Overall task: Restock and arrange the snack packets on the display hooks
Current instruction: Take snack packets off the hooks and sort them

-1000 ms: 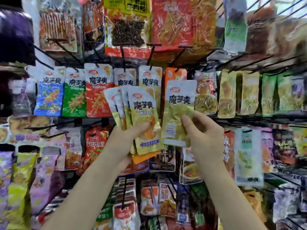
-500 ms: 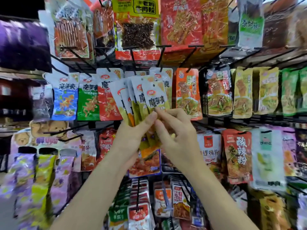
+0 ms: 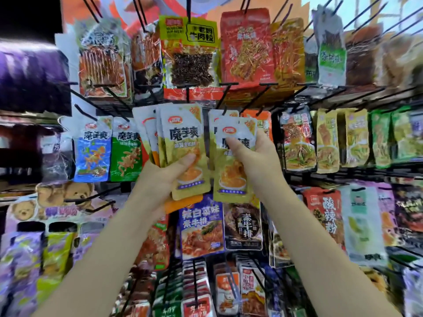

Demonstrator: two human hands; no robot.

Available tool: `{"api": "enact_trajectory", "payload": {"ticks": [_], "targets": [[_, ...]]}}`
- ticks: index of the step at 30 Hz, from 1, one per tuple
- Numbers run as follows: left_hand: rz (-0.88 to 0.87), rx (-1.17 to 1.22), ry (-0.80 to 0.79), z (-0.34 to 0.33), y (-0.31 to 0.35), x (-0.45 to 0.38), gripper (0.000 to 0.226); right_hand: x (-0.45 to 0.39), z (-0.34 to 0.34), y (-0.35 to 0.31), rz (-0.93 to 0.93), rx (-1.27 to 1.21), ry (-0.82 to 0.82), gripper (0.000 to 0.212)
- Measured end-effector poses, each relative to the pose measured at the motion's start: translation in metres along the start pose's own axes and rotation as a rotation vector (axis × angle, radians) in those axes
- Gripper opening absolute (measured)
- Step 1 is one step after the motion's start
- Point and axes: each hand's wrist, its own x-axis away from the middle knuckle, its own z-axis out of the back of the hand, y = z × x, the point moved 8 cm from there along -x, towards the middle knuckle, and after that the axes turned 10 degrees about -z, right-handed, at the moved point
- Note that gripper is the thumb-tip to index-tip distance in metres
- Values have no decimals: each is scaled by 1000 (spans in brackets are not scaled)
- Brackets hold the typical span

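Here the left hand (image 3: pixel 164 172) grips a fanned stack of yellow packets (image 3: pixel 183 147), the right hand (image 3: pixel 254 159) pinches a single yellow packet (image 3: pixel 233 170) just beside it, both raised before the display hooks (image 3: pixel 225 93) crowded with hanging snacks.

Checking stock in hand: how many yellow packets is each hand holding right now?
At least 5. The left hand grips a fan of about four yellow packets; the right hand pinches one packet, perhaps a second behind it. Overlap may hide more.
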Motion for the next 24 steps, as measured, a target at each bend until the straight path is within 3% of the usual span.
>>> {"api": "enact_trajectory", "payload": {"ticks": [9, 20, 24], "targets": [[63, 16, -87, 4, 5, -22, 49, -56, -4, -23, -89, 28, 57, 43], [127, 24, -173, 1, -9, -23, 65, -75, -4, -28, -64, 24, 80, 18], [136, 49, -158, 2, -12, -24, 56, -75, -5, -26, -57, 19, 60, 13]]}}
